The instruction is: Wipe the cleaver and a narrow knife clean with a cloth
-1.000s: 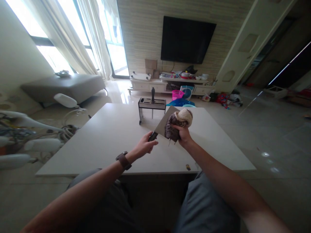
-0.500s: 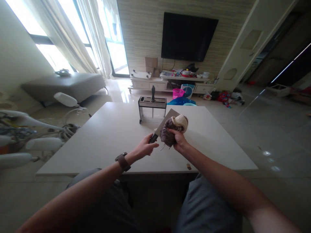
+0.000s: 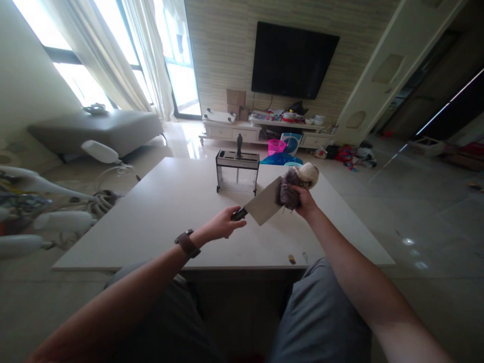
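My left hand (image 3: 229, 222) grips the black handle of a cleaver (image 3: 262, 201), its broad blade pointing up and to the right above the white table. In my right hand (image 3: 305, 201) is a bunched cloth (image 3: 290, 189), dark purple-grey with a cream part on top. The cloth touches the far end of the blade, whose tip lies hidden behind it. Just beyond the cleaver stands a knife holder (image 3: 237, 160) with clear sides and a dark top. Another black-handled knife (image 3: 239, 144) stands upright in it.
The white table (image 3: 151, 227) spans the space before my knees. Two small items, one a yellow-brown piece (image 3: 292, 259), lie near its front edge. White curved appliance parts (image 3: 68, 222) stand at the left. A pink basket (image 3: 277, 147) is beyond the far edge.
My right hand and the cloth have moved right and up along the blade toward its far end. More of the blade shows now. My left hand stays nearly in place.
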### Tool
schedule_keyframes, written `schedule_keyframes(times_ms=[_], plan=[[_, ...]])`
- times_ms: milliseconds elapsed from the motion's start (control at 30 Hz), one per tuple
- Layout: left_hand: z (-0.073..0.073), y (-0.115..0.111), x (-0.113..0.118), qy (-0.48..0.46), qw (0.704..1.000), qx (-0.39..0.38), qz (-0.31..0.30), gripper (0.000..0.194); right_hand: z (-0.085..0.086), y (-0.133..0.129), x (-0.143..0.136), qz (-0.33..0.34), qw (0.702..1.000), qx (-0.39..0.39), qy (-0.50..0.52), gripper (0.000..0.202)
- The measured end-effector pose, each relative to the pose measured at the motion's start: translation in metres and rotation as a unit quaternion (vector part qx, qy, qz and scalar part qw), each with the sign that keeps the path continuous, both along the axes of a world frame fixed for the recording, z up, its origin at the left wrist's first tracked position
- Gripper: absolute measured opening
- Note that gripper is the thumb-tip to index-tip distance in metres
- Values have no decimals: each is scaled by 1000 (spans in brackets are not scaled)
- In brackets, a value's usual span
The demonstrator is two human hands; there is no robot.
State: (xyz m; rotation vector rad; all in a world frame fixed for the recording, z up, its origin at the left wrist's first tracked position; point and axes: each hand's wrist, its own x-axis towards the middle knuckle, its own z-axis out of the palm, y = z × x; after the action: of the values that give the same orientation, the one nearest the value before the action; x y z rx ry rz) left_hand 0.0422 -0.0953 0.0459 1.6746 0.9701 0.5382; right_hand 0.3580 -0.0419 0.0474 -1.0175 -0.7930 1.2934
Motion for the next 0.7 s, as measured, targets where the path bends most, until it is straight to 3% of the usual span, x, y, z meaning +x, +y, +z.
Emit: schedule_keyframes(times_ms=[167, 233, 333, 400, 533, 700], plan=[[14, 13, -31, 81, 996, -14, -46, 47, -2, -18, -6, 138, 985, -58, -85, 39], [15, 18, -38, 109, 993, -14, -52, 47, -4, -19, -10, 156, 980, -62, -107, 41], [11, 24, -42, 147, 988, 25, -42, 37, -6, -15, -17, 132, 984, -55, -104, 43], [7, 27, -42, 194, 975, 105, -10, 28, -6, -12, -22, 109, 988, -49, -99, 44], [5, 28, -37, 297, 917, 262, 51, 21, -4, -9, -23, 65, 993, -48, -85, 43], [11, 28, -32, 317, 892, 308, 98, 23, -4, 1, -3, 16, 999, -30, -21, 32]])
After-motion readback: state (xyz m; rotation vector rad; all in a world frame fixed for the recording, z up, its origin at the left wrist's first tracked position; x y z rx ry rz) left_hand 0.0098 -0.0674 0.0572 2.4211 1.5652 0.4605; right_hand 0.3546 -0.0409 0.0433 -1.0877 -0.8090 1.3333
